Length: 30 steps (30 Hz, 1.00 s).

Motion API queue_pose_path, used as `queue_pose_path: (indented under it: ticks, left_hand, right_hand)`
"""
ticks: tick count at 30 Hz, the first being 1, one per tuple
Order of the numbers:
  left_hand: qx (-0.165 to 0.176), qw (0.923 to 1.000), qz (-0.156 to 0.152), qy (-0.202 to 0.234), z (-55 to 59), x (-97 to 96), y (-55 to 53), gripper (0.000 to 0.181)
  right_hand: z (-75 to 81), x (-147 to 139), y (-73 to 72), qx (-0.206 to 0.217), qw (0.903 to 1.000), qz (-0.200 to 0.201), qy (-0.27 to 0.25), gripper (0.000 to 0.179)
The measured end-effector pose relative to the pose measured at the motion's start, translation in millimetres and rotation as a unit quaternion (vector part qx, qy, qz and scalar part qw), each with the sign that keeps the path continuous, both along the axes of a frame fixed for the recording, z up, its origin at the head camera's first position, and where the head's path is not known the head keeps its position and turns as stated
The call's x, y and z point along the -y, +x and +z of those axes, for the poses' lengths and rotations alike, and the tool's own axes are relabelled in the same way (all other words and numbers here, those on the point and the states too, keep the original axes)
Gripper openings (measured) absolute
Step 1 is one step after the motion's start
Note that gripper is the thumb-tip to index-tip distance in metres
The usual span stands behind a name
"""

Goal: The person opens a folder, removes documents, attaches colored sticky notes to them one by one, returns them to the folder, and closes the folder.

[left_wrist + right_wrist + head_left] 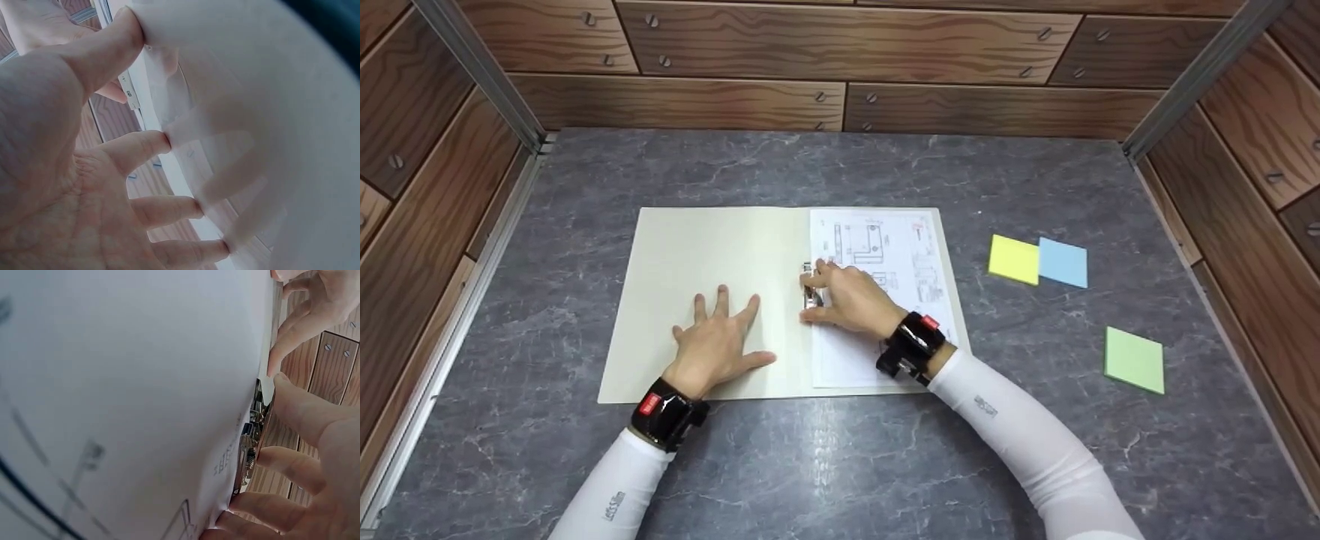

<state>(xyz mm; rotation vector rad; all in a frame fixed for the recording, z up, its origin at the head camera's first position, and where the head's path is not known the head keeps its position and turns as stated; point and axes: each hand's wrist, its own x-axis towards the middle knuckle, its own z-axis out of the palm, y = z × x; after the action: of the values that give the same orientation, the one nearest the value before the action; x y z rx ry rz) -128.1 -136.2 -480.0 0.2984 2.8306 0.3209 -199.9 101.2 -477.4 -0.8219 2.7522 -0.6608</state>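
Observation:
A cream folder (675, 247) lies spread out on the grey table, with printed drawing sheets (847, 364) on its right half. My left hand (709, 349) rests on the left cover, fingers spread; in the left wrist view its fingertips (160, 140) touch the pale, glossy surface. Near the fold, my right hand (855, 300) holds the folder's metal clip (811, 297) between thumb and fingers. The right wrist view shows that clip (250, 439) edge-on at the sheets' border, with the thumb near one end. The hand covers part of the clip in the head view.
Yellow (1014, 260) and blue (1063, 262) sticky-note pads lie side by side to the folder's right. A green pad (1134, 360) sits nearer the right edge. Wood-patterned panels (840, 45) and metal rails (480, 75) bound the table at the back and sides.

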Motion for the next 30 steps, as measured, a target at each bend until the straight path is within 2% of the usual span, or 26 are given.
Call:
queue_pose_path:
  ticks: [5, 13, 19, 23, 30]
  left_hand:
    - [-0.003, 1.0000, -0.001, 0.000, -0.4, -0.3, 0.2, 0.096]
    - [-0.001, 1.0000, 0.001, 0.001, -1.0, 0.3, -0.1, 0.096]
    - [0.001, 1.0000, 0.002, 0.001, -1.1, 0.3, -0.8, 0.096]
    - [0.004, 1.0000, 0.005, 0.004, -1.0, -0.2, -1.1, 0.095]
    - [0.007, 0.9999, 0.006, 0.006, -0.3, -0.1, -1.1, 0.096]
  right_hand:
    - [4.4, -1, -2.4, 0.028, 0.9995, -0.007, -0.012, 0.060]
    - [11.7, -1, -5.1, 0.007, 0.9994, 0.007, -0.033, 0.048]
    - [17.1, 2, -5.6, 0.014, 0.9979, 0.008, -0.062, 0.032]
    - [18.2, 2, -5.0, 0.004, 0.9969, 0.023, -0.075, 0.023]
    - [16.7, 1, -3.6, -0.029, 0.9937, 0.045, -0.099, 0.019]
